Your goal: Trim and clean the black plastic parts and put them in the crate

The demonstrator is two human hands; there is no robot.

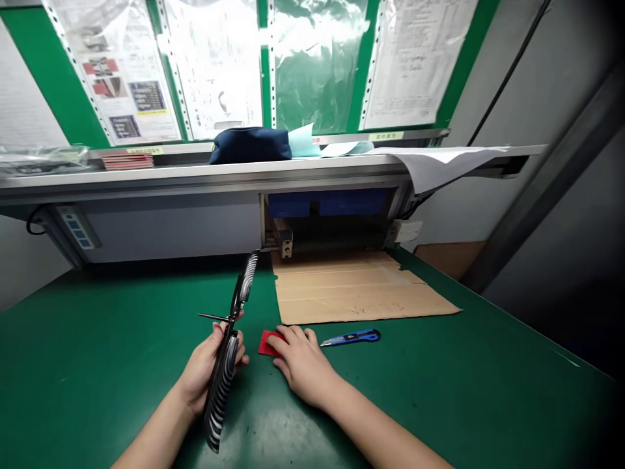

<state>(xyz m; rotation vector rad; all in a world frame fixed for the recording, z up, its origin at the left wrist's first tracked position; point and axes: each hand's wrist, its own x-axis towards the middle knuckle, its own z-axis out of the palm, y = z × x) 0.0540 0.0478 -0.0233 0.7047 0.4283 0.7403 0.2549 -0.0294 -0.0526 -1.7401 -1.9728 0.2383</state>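
Observation:
My left hand (202,365) is closed around the middle of a long black object (227,355) with two curved panels striped in grey and white. A thin black rod (213,317) sticks out from its middle to the left. The object is held up above the table, nearly edge-on to me, so its kind does not show clearly. My right hand (305,365) rests on a small flat red piece (266,343) on the table, fingers apart and partly covering it. Just right of those fingers lies a blue utility knife (354,337), its blade pointing left.
A cardboard sheet (356,293) lies on the green tabletop (122,339) behind the knife. Over the back runs a shelf (180,176) bearing a dark blue pouch (251,144), a red stack (127,161) and papers (439,159). A power strip (78,227) is mounted at left.

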